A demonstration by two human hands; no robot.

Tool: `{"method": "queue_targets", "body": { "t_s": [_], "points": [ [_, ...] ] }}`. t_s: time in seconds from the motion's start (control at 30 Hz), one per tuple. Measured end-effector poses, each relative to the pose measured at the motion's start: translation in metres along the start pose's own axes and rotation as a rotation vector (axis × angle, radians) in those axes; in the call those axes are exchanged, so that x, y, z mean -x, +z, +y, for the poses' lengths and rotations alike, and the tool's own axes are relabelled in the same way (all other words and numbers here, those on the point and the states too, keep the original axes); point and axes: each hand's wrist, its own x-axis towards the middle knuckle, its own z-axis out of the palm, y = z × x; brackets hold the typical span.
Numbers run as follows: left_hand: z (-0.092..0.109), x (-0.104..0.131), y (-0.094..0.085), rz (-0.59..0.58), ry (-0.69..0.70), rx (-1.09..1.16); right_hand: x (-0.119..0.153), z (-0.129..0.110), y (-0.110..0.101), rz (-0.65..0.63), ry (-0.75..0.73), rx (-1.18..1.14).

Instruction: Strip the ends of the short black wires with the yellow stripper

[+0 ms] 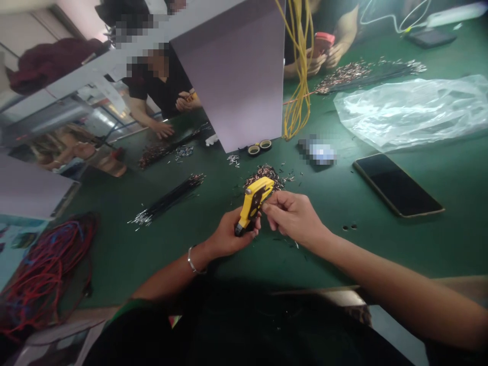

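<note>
My left hand (232,231) is wrapped round the dark handle of a yellow hand tool (253,201), its head pointing up and away from me. My right hand (292,213) is closed in a pinch right beside the tool's right side; what its fingertips hold is too small to make out. Just behind the tool lies a pile of small copper-coloured and black pieces (267,174). A bundle of black wires (168,201) with bare or metal-tipped ends rests on the green table (213,195) to the left.
A black phone (398,185), a clear plastic bag (415,112) and hanging yellow cables (297,101) are on the right. Two tape rolls (259,148) sit by a pale panel (244,76). Red cables (49,264) lie at left. Other people work across the table.
</note>
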Motion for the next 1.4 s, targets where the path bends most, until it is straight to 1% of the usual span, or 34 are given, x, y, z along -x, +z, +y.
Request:
{"method": "queue_targets", "body": {
  "t_s": [0.13,0.3,0.43,0.6,0.77,0.97,1.2,1.33,1.4],
  "points": [
    [-0.001,0.002,0.002,0.044,-0.018,-0.048,0.001,0.003,-0.001,0.015,0.008,0.033],
    [0.0,0.003,0.002,0.09,-0.049,-0.092,0.001,0.004,-0.001,-0.004,0.014,0.052],
    [-0.003,0.004,0.003,0.122,-0.068,-0.078,0.0,0.002,-0.001,-0.02,0.023,0.047],
    [-0.006,0.006,0.003,0.158,-0.132,0.0,0.0,0.0,-0.001,-0.05,0.085,-0.036],
    [-0.008,0.005,0.002,0.211,-0.195,0.162,-0.001,0.003,-0.003,-0.028,0.098,-0.115],
    [-0.011,0.002,0.003,0.246,-0.189,0.331,-0.005,0.007,-0.005,-0.017,0.075,-0.16],
    [-0.011,0.0,0.001,0.163,-0.138,0.457,-0.007,0.007,-0.008,0.005,0.064,-0.145],
    [-0.01,-0.001,-0.001,0.094,-0.125,0.549,-0.007,0.007,-0.011,0.017,0.065,-0.126],
    [-0.01,-0.002,-0.002,0.083,-0.118,0.576,-0.007,0.007,-0.011,0.012,0.055,-0.126]
  ]
}}
